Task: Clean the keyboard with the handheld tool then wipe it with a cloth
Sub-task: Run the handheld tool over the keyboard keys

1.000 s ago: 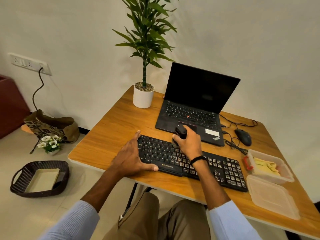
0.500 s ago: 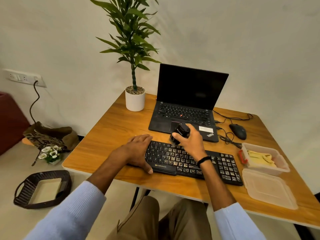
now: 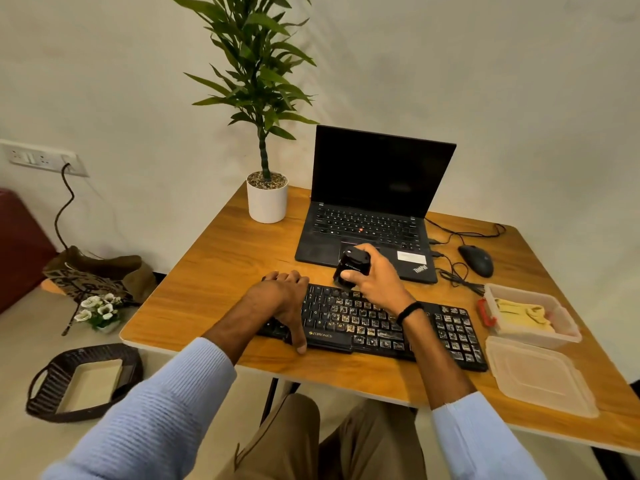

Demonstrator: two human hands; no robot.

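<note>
A black keyboard [image 3: 374,327] with worn, speckled keys lies across the front of the wooden table [image 3: 214,271]. My right hand [image 3: 377,282] grips a small black handheld cleaning tool [image 3: 351,266], its lower end at the keyboard's upper key rows. My left hand [image 3: 282,303] rests on the keyboard's left end, fingers bent over the far edge and thumb along the front edge. A yellow cloth [image 3: 519,315] lies in an open clear plastic box [image 3: 568,327] at the right.
An open black laptop [image 3: 374,209] stands behind the keyboard, a potted plant [image 3: 266,199] to its left. A black mouse [image 3: 476,260] with cables and the box's lid [image 3: 540,379] sit at the right. A dark basket [image 3: 83,382] and bag are on the floor.
The view shifted, so the desk sits a little differently in frame. My right hand carried the tool from mid-keyboard up to the upper rows. My left hand stayed on the keyboard's left end.
</note>
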